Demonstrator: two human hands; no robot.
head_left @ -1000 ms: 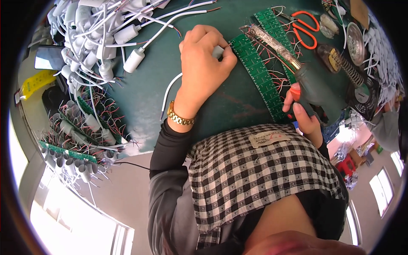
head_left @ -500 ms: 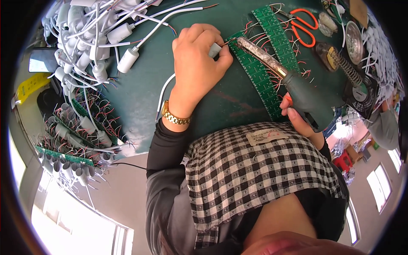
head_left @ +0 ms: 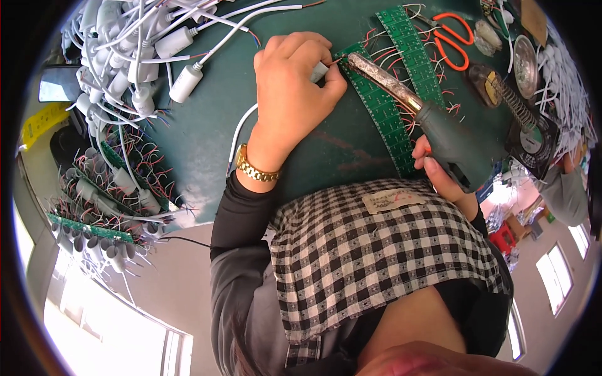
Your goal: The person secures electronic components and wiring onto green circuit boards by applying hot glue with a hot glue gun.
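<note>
Between the thumb and fingers of my left hand [head_left: 295, 91] is a white cable connector [head_left: 319, 73], mostly covered by the hand. Its white cable curves down past my wrist, and its thin wire ends reach the top end of a green circuit board strip [head_left: 381, 108]. My right hand [head_left: 441, 175] is wrapped round the dark handle of a soldering iron [head_left: 454, 141]. The iron's tip touches or hovers just over the same end of the strip, by the wires; contact cannot be made out. A second green strip [head_left: 407, 50] with red and white wires lies alongside.
White cable connectors [head_left: 187, 83] are heaped at the far left, above wired boards [head_left: 94, 229]. Orange-handled scissors [head_left: 453, 41], a round metal dish [head_left: 525, 66] and a coiled iron stand [head_left: 517, 109] lie at the right. White cables [head_left: 558, 94] hang beyond. Another person's sleeve [head_left: 564, 194] shows far right.
The whole view has shifted slightly. Both hands, the connector and the soldering iron keep nearly the same places relative to the board strip.
</note>
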